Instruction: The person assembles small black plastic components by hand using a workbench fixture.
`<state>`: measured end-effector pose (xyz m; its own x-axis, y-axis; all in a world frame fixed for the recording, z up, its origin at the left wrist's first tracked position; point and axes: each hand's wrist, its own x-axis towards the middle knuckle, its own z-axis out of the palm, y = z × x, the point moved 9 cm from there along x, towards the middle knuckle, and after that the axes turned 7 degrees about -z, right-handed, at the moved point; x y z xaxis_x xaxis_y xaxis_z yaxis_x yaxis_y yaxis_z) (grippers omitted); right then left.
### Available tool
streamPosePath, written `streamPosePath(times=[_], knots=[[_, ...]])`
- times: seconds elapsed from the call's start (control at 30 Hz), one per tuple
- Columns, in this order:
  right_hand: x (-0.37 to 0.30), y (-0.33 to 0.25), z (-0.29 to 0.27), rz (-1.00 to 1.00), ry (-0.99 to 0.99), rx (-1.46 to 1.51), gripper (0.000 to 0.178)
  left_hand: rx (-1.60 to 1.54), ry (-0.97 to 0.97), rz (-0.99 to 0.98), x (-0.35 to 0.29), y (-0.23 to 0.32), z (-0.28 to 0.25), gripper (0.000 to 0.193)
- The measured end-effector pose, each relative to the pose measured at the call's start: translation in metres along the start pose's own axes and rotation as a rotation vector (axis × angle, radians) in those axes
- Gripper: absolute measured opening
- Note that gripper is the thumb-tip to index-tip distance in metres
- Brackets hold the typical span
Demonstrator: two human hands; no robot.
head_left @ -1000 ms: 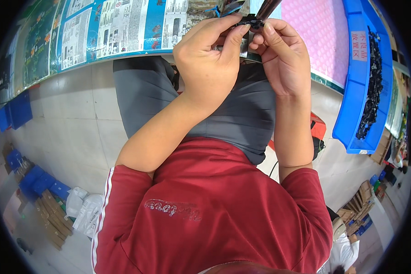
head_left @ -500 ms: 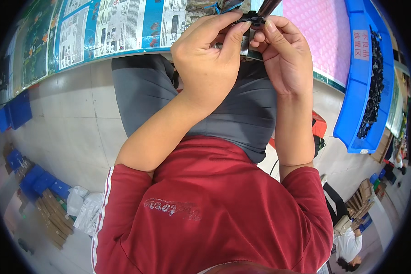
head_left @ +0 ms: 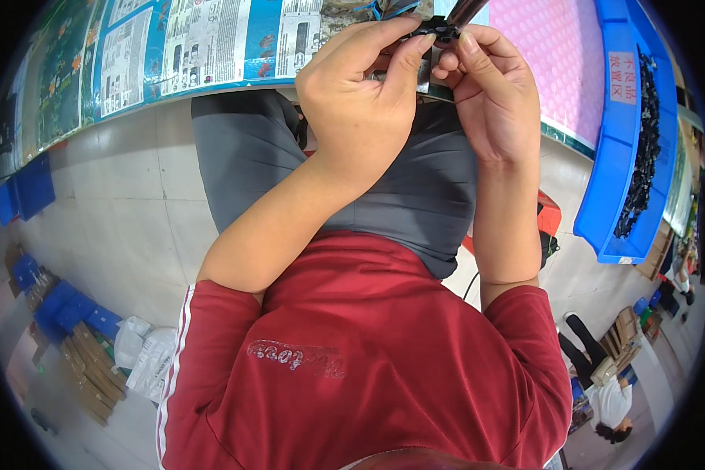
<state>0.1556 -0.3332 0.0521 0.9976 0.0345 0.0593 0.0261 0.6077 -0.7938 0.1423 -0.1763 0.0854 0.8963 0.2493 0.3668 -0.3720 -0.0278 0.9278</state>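
Between my two hands, at the table's front edge, is a small black plastic part (head_left: 440,31). My left hand (head_left: 360,94) pinches its left end between thumb and forefinger. At its right end, my right hand (head_left: 493,94) also pinches with thumb and index finger, the other fingers curled. A dark metal rod-like tool (head_left: 464,11) comes down from the top edge to the part, and seems to meet it. Just below the part, a metal plate or block (head_left: 424,77) shows partly between my hands. My fingers hide much of the part.
On the right a blue bin (head_left: 615,157) holds many small black parts (head_left: 641,157). Pink bubble sheet (head_left: 548,63) covers the table beside my right hand. Printed sheets (head_left: 204,43) lie under the table cover at left. Another person (head_left: 609,399) is in the right background.
Both hands and the black part stay nearly in place, shifting very slightly right in the picture. The person in the background has moved.
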Motion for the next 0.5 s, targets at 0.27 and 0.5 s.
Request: streamPosePath(times=[0.27,0.5], knots=[[-0.003,-0.002,0.002,-0.035,0.004,-0.079,0.014,0.039,-0.024,0.007,0.001,0.005,0.0,0.012],[-0.028,-0.01,0.003,-0.047,0.174,-0.362,0.018,0.083,-0.054,-0.115,-0.008,0.002,-0.018,0.013]])
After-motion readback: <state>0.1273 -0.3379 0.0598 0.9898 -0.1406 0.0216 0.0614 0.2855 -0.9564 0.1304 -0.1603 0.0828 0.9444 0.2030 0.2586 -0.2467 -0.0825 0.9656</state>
